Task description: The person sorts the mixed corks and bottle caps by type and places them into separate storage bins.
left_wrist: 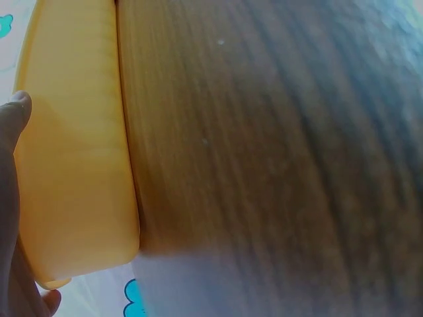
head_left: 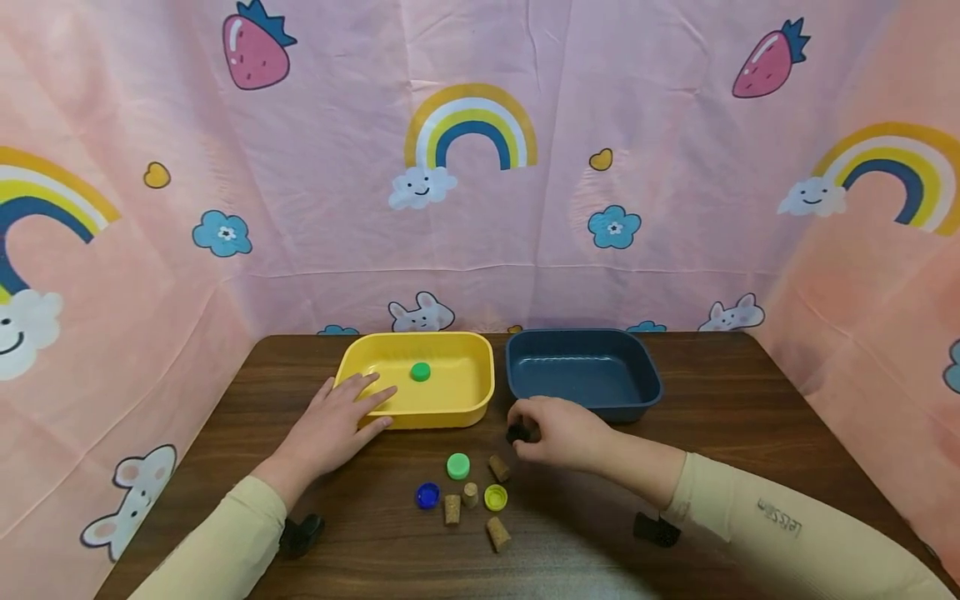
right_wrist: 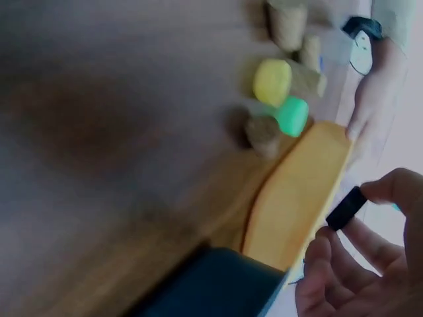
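Pinching a black cap, right hand nears empty blue tray.

Bare worktop is lying open to the right of the right grip; the blue tray is blocking just beyond it, corks crowding its left.

Bright, even light, soft shadows; sharp head view, both wrist views heavily motion-blurred.
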A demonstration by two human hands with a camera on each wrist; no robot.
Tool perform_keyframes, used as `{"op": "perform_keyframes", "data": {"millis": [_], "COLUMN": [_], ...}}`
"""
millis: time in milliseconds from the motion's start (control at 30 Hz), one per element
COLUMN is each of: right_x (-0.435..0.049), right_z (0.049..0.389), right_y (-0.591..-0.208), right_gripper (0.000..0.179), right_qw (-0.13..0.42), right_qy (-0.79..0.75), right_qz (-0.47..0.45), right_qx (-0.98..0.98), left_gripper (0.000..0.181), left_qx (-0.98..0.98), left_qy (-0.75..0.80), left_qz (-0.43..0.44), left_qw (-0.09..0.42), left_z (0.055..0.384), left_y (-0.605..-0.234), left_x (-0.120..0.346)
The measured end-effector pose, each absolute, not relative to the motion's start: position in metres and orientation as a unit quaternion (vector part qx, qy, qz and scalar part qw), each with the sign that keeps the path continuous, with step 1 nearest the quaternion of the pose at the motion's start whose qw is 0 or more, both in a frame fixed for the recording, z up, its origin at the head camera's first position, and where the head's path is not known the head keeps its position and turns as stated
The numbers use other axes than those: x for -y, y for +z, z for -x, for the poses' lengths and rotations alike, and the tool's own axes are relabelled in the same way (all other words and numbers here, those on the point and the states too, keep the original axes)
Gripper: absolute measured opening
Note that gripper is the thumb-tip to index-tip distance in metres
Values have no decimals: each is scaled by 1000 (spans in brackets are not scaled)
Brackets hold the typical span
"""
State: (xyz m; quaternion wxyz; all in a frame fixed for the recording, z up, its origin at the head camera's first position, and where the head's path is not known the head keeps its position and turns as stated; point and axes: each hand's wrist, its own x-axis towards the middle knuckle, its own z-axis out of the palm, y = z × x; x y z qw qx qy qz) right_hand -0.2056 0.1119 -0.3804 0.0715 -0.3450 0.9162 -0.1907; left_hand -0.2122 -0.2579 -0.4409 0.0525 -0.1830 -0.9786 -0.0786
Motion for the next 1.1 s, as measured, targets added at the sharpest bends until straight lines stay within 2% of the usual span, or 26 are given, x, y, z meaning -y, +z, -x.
{"op": "perform_keyframes", "data": {"millis": [167, 333, 533, 1100], "right_x": [-101, -90, -77, -37], "right_z": [229, 250, 265, 308], "right_y": [-361, -347, -330, -313], "right_gripper": [21, 17, 16, 19], "right_qw": [165, 222, 285, 299], "right_qy": [-239, -267, -310, -288], "right_qz": [299, 253, 242, 235], "right_qx": [-909, -903, -874, -879], "left_gripper": [56, 55, 55, 57], "left_qx": [979, 979, 979, 980], "left_qy": [-73, -71, -72, -70], "left_qz": [183, 187, 183, 180], "left_qw": [51, 48, 51, 45], "left_z": [212, 213, 212, 211], "left_y": [-441, -442, -440, -440], "left_x": [258, 257, 258, 260]}}
